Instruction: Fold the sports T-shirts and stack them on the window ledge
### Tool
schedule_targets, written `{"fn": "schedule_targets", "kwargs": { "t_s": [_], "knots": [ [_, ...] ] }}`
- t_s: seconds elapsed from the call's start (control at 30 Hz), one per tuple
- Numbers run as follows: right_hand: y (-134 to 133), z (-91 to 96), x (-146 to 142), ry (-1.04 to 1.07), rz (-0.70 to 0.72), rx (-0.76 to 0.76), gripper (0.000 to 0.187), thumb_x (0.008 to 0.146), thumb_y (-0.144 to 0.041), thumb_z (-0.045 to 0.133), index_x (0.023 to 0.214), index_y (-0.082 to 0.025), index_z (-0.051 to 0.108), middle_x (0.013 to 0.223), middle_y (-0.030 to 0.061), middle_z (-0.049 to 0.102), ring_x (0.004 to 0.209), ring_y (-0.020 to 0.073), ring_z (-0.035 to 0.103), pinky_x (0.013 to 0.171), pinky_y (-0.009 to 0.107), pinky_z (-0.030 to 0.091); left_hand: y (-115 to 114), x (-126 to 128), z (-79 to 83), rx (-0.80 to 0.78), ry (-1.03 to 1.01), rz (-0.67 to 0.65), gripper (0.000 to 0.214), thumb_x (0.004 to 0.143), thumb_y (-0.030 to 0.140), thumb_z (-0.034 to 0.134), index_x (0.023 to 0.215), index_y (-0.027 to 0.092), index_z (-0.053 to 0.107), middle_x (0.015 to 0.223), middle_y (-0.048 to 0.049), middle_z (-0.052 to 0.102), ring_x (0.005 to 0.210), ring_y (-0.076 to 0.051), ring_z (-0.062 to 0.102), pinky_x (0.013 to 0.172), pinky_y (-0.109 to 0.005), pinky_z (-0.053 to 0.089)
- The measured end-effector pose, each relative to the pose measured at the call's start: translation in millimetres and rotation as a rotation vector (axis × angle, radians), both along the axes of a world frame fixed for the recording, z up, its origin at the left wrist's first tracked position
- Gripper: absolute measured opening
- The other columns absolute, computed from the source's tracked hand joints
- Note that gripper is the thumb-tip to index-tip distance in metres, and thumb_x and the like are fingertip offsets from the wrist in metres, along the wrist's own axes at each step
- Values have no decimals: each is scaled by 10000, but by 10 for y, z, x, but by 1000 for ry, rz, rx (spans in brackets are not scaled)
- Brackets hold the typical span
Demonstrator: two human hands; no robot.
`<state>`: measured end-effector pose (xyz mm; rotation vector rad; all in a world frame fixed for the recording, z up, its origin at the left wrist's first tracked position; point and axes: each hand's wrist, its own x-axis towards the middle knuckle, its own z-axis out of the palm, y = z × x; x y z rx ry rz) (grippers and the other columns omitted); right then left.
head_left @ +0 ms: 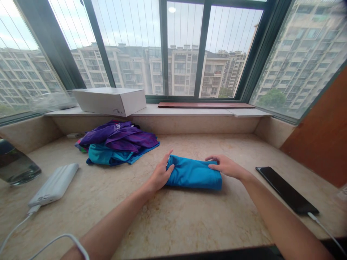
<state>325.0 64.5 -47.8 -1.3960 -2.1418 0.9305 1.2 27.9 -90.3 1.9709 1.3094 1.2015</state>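
A folded bright-blue garment (193, 173) lies as a thick, oblong bundle on the stone counter, between my two hands. My left hand (162, 174) holds its left end, thumb on the near face and index finger stretched up past the corner. At the opposite end, my right hand (222, 165) grips the upper right edge, its thumb over the cloth and its fingers curved along the far side. Parts of the fingers on both hands are hidden behind the bundle. Farther back on the left is a loose heap of purple and blue clothing (130, 139).
A white power bank (55, 184) with a cable lies left, near a glass water vessel (16, 164). A black phone (286, 189) is plugged in at right. A white box (110, 101) stands on the window sill (184, 111). The counter's front edge runs below.
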Motion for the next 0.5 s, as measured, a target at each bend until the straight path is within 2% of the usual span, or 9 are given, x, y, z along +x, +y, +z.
{"fn": "schedule_targets", "kwargs": {
  "t_s": [0.07, 0.13, 0.17, 0.23, 0.3, 0.33, 0.4, 0.5],
  "knots": [
    [-4, -12, -45, -63, -71, 154, 345, 842, -228, 636, 1171, -183, 730, 1189, 116, 733, 1100, 289, 680, 994, 446, 526, 7, -1, 8, 119, 132, 46, 595, 952, 132, 488, 1531, 257, 424, 1492, -116, 521, 1361, -269, 522, 1134, -484, 447],
    [-71, 12, -133, -82, -76, 357, 312, 878, -222, 603, 1157, -199, 740, 1265, 116, 700, 1200, 294, 635, 1078, 475, 470, -3, -11, 40, 254, 296, 40, 537, 957, 96, 453, 1457, 278, 526, 1572, -99, 430, 1419, -279, 460, 1155, -500, 426],
    [-128, 28, -192, -68, -25, 426, 305, 918, -247, 576, 1175, -213, 737, 1318, 107, 676, 1257, 285, 603, 1113, 470, 443, -14, -19, 62, 312, 383, -2, 508, 968, 97, 442, 1424, 287, 563, 1592, -82, 412, 1444, -278, 430, 1177, -506, 400],
    [-263, 40, -324, -51, 158, 453, 341, 995, -337, 517, 1269, -250, 700, 1421, 83, 619, 1339, 259, 548, 1150, 442, 417, -42, -37, 108, 361, 545, -137, 453, 1001, 162, 448, 1423, 279, 566, 1598, -72, 427, 1476, -269, 388, 1222, -512, 328],
    [-384, -3, -452, -116, 322, 403, 428, 1016, -443, 502, 1398, -284, 612, 1509, 70, 545, 1398, 262, 495, 1177, 451, 390, -66, -49, 138, 295, 653, -240, 463, 1025, 282, 462, 1482, 225, 501, 1576, -112, 462, 1470, -270, 404, 1236, -514, 297],
    [-428, -44, -505, -173, 360, 387, 481, 1011, -484, 506, 1451, -295, 559, 1547, 69, 500, 1433, 275, 453, 1196, 474, 360, -73, -52, 144, 233, 681, -260, 503, 1028, 342, 465, 1509, 194, 466, 1570, -135, 465, 1465, -278, 411, 1233, -517, 299],
    [-477, -140, -575, -273, 373, 389, 553, 1010, -520, 498, 1517, -300, 469, 1597, 70, 421, 1489, 295, 362, 1229, 520, 289, -70, -54, 141, 107, 692, -256, 557, 1032, 410, 438, 1529, 158, 435, 1574, -155, 446, 1469, -285, 404, 1229, -511, 301],
    [-505, -228, -601, -316, 389, 416, 550, 1031, -486, 473, 1546, -305, 414, 1633, 57, 343, 1528, 290, 271, 1253, 530, 225, -31, -69, 119, 6, 677, -242, 549, 1049, 409, 363, 1527, 152, 444, 1591, -136, 421, 1487, -260, 373, 1245, -466, 263]
  ]
}}
